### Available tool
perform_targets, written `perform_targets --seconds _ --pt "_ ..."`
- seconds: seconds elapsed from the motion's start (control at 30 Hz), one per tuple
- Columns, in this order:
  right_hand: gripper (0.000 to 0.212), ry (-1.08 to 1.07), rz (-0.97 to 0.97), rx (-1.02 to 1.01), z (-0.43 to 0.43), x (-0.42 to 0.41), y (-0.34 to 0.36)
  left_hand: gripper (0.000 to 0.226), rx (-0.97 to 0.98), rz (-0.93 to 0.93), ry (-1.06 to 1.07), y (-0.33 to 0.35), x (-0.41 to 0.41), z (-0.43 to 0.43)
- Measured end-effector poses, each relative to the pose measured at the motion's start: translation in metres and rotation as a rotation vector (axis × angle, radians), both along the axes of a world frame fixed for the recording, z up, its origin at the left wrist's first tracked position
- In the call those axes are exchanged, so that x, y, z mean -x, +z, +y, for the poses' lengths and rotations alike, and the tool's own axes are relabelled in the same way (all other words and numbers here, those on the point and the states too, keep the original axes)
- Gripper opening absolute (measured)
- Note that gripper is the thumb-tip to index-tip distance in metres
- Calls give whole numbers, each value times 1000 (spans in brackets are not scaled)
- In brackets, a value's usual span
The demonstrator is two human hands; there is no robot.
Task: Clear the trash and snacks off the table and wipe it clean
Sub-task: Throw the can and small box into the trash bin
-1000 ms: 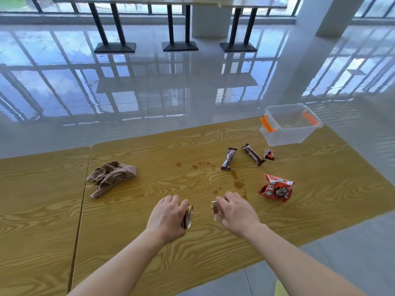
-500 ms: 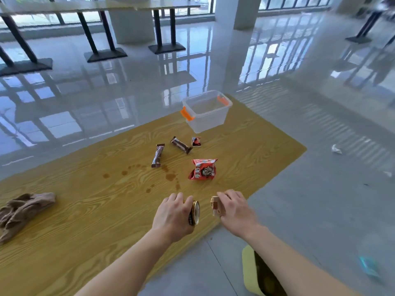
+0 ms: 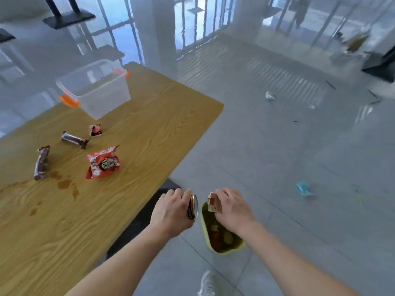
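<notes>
My left hand (image 3: 171, 212) grips a drink can (image 3: 193, 207) held sideways, past the table's right edge. My right hand (image 3: 232, 208) holds a small carton (image 3: 212, 202) directly above a yellow-green trash bin (image 3: 213, 247) on the floor, which has scraps inside. On the wooden table (image 3: 149, 129) lie two brown snack bars (image 3: 41, 163) (image 3: 73, 140), a small red wrapper (image 3: 95, 130) and a red snack bag (image 3: 103, 163). Brown spill stains (image 3: 64, 184) mark the wood near the bars.
A clear plastic box with orange latches (image 3: 96, 88) stands at the table's far end. Bits of litter lie on the grey floor: a white scrap (image 3: 269, 96) and a blue wrapper (image 3: 304, 188). My shoe (image 3: 206, 283) shows below.
Both hands have carried the can and the carton off the table to the right, over the floor bin. My view has swung right; the brown cloth is out of sight.
</notes>
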State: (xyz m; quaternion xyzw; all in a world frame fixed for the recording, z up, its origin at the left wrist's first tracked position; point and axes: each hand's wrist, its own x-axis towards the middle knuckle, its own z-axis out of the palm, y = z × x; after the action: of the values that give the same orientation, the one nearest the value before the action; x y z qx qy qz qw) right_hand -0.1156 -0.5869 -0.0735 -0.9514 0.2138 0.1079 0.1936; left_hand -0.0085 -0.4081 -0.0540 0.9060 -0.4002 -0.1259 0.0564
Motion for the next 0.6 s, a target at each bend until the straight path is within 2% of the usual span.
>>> perform_targets --seconds 0.2,0.27,0.43,0.6 --pt "62 -83 120 -41 -51 34 -78 50 -72 70 -74 -73 20 -67" --pt "64 -110 168 -54 -65 43 -113 48 -93 90 -116 -107 24 -84" --pt "53 -192 234 -116 -87 56 -212 47 -154 106 -165 -202 23 -115" --pt "52 -209 294 -158 -95 55 -304 42 -202 122 -242 -288 24 -145"
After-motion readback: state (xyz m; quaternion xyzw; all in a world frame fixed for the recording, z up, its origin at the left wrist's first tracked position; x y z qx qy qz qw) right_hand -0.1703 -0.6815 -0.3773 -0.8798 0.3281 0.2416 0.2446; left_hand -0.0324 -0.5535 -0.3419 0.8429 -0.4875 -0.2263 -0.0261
